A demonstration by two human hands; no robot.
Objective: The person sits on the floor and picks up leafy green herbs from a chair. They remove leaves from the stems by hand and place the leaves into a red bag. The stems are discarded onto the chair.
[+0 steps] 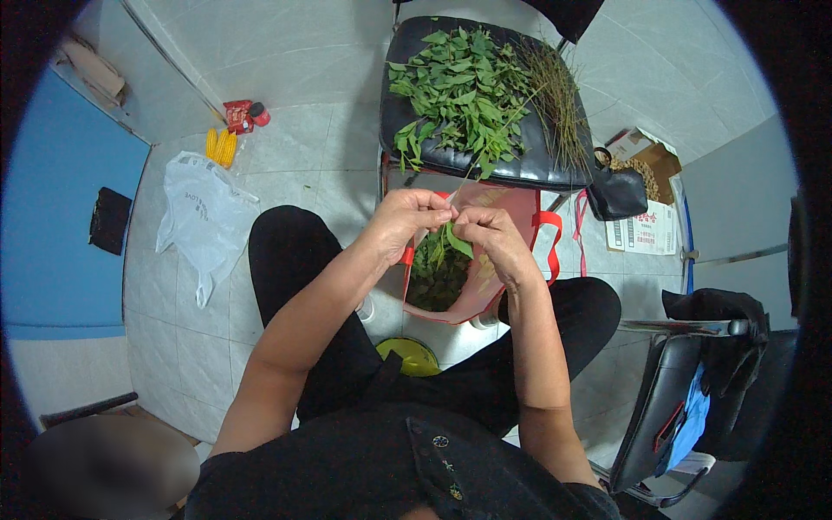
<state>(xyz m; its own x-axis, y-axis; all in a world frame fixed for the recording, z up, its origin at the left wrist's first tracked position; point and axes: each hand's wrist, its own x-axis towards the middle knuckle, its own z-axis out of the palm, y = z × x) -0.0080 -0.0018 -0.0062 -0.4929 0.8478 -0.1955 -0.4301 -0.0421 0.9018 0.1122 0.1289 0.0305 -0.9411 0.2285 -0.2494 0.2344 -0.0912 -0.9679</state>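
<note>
My left hand (pixel 416 221) and my right hand (pixel 494 237) meet over a red-edged shopping bag (pixel 497 260) that stands between my knees. The fingertips of both hands pinch a green leafy sprig (pixel 459 242), whose thin stem points up toward the chair. Inside the bag lies a heap of darker green leaves (pixel 435 279), partly hidden by my hands. In front of me, a black padded chair seat (pixel 448 157) carries a pile of leafy green sprigs (pixel 465 91). Beside that pile, at its right, rests a bundle of thin bare stems (pixel 556 104).
A white plastic bag (pixel 201 208) lies on the tiled floor at left, near yellow corn cobs (pixel 221 148) and a red packet (pixel 238 117). At right are a black handbag (pixel 621 194), an open cardboard box (pixel 658 162) and another black chair (pixel 656 403). A yellow-green round object (pixel 416 359) sits below me.
</note>
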